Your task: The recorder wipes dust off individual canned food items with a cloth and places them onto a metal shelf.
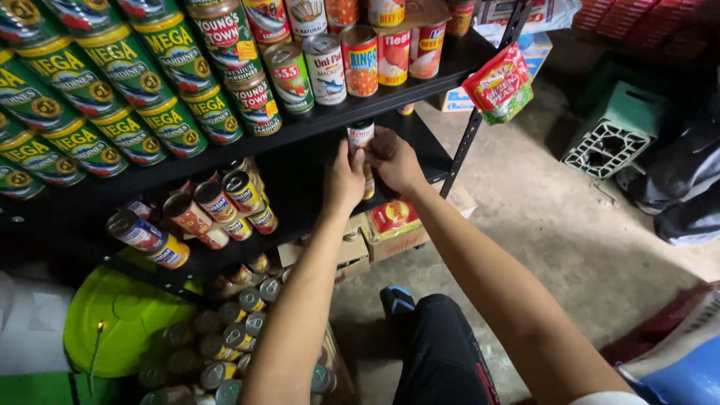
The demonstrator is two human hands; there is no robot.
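Both my hands reach to the second black shelf (420,142) and hold cans stacked there. My left hand (343,180) grips the side of a small dark-labelled can (360,135) that stands on top of another can, mostly hidden by my fingers. My right hand (395,161) closes around the same stack from the right. Rows of green, red and white cans (172,75) fill the top shelf above. More small cans (217,202) lie on their sides on the second shelf to the left.
A red snack packet (501,82) hangs from the shelf post. Cardboard boxes (390,225) sit under the shelf. Several cans (232,330) and a green lid (120,315) lie lower left. A green crate (615,127) stands on the concrete floor; my knee (442,345) is below.
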